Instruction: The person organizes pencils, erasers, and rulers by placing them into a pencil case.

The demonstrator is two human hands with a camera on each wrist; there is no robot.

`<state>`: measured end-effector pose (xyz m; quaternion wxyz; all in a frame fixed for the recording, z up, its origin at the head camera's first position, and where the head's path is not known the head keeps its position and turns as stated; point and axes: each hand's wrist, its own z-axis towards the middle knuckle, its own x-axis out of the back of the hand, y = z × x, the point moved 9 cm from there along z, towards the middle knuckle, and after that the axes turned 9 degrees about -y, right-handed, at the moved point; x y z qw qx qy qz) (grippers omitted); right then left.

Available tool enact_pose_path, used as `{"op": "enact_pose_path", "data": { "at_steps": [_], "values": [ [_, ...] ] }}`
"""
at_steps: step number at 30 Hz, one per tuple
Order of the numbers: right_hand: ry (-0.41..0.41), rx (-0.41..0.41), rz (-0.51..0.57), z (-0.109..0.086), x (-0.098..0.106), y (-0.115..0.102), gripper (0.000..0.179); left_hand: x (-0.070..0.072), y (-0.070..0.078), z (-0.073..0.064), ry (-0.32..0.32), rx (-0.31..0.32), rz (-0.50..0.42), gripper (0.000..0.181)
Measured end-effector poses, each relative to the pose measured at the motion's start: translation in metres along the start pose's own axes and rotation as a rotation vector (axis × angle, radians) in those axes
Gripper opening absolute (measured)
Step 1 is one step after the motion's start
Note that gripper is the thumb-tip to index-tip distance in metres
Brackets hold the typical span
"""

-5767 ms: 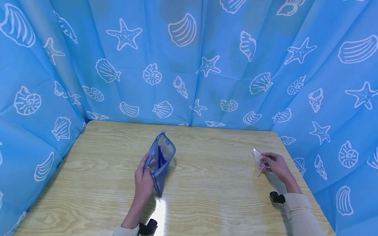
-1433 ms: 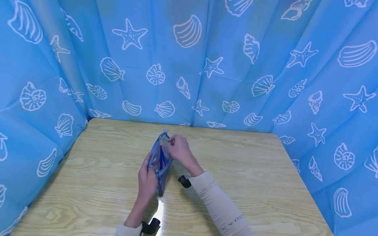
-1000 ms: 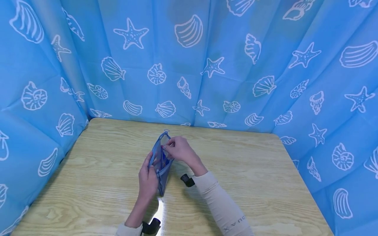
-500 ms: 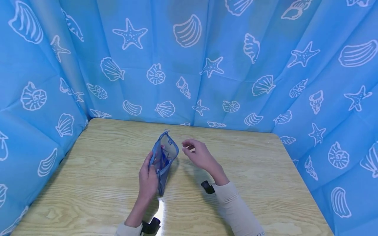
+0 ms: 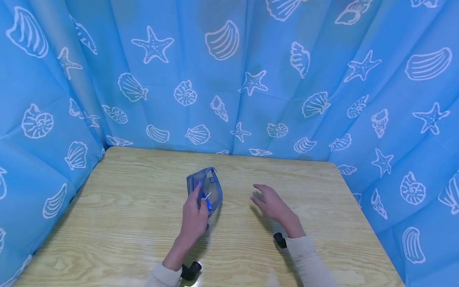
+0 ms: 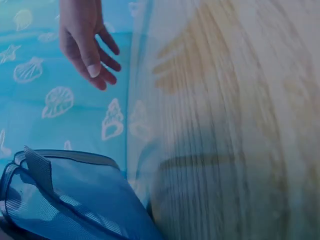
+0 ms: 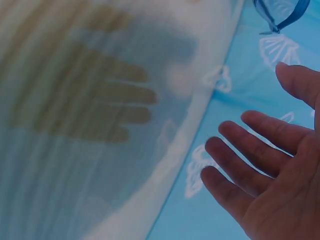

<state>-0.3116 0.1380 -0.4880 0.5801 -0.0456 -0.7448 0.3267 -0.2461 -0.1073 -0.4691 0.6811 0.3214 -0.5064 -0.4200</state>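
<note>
My left hand (image 5: 193, 218) grips a blue mesh zip pouch (image 5: 216, 194) by its near left side, near the middle of the table. The pouch is tilted, its mouth gaping to the right. Inside, a bright blue item (image 5: 207, 203) and a thin white edge show; their kinds are unclear. In the left wrist view the pouch (image 6: 95, 197) fills the lower left corner. My right hand (image 5: 273, 205) hovers to the right of the pouch, apart from it. Its fingers (image 7: 250, 152) are spread and relaxed in the right wrist view, with nothing in them.
The light wood table (image 5: 125, 207) reaches back to a blue curtain (image 5: 229, 107) with white shells and starfish. The curtain also hangs along the left and right sides. A black wrist camera (image 5: 191, 271) sits at the left cuff, another (image 5: 279, 240) at the right.
My right hand held a clear triangular set square at the right, came to the pouch's mouth, then drew back rightward without it. The left hand has turned the pouch and shifted it slightly right.
</note>
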Motion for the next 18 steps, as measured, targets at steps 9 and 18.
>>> {"op": "enact_pose_path", "data": {
  "at_steps": [9,18],
  "values": [
    [0.081,-0.078,-0.274,-0.008,0.012,0.018,0.065,-0.039,0.018,0.002,-0.222,-0.117,0.459,0.056],
    [0.129,-0.173,-0.324,-0.016,0.019,0.037,0.078,-0.028,0.025,0.005,-0.339,-0.271,0.495,0.058]
  ]
}}
